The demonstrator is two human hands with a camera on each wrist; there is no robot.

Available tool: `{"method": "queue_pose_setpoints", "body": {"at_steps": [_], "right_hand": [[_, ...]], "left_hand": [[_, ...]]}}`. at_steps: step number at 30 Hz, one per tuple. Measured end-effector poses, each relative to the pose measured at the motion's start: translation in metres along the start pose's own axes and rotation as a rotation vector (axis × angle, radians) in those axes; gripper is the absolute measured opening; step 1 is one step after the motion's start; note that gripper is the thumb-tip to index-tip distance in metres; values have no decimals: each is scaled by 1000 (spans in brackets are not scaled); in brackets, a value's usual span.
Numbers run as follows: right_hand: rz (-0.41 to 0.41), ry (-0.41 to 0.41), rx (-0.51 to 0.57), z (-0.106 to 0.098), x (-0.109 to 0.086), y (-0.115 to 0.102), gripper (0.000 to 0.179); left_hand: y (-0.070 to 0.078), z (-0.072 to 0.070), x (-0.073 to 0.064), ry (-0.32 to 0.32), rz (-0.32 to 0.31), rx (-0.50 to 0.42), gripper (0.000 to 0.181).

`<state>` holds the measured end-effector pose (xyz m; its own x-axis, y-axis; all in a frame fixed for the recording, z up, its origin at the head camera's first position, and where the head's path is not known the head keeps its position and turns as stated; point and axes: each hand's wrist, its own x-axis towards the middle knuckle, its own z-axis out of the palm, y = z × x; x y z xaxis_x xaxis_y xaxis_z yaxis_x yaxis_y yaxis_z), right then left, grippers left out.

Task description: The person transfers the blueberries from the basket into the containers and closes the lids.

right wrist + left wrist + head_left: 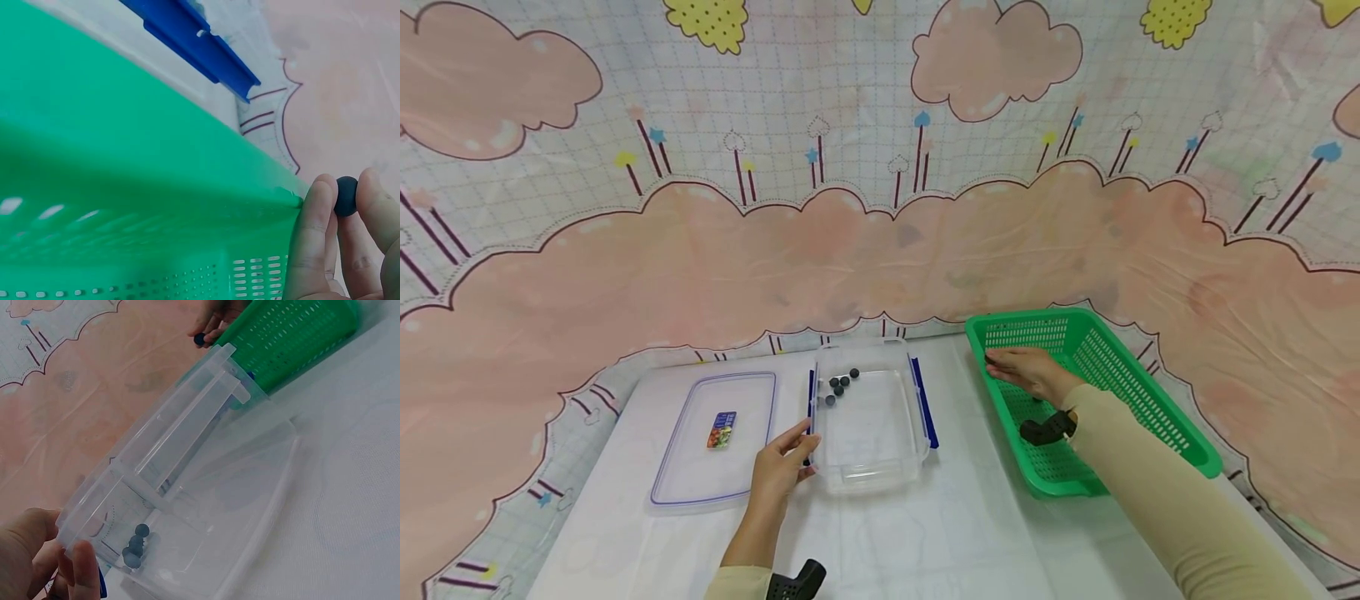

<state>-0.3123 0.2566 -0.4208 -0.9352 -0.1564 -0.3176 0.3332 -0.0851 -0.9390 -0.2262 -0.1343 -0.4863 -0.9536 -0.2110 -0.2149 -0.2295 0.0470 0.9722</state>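
My right hand (pixel 1030 372) is over the left rim of the green basket (pixel 1011 437). Its thumb and fingers pinch a small dark ball (pixel 346 196), seen up close in the right wrist view. With my left hand (pixel 777 467) I hold the near left side of a clear plastic box (pixel 868 479), thumb and fingers at its rim. Several dark balls (pixel 133 550) lie together on the box floor, toward its far left in the head view. Blue latches (pixel 926 404) hang out along the box's two sides.
Left of the box, a clear lid (pixel 673 471) with a blue-purple edge lies flat on the white table (pixel 955 533). A small colourful packet (pixel 722 430) sits on the lid. Behind the table hangs a printed cloth (pixel 865 267).
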Motion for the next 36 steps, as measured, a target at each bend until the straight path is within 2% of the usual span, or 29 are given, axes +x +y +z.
{"method": "queue_pose_setpoints", "body": {"at_steps": [11,18,36], "right_hand": [[-29,9,-15,10,3,-1,52],[-38,-12,-53,20,8,-1,51],[-27,-13,-10,56,28,6,44]], "left_hand": [[0,0,0,2,-2,1,47],[-1,0,1,2,-6,2,46],[-4,0,2,-2,0,-4,45]]}}
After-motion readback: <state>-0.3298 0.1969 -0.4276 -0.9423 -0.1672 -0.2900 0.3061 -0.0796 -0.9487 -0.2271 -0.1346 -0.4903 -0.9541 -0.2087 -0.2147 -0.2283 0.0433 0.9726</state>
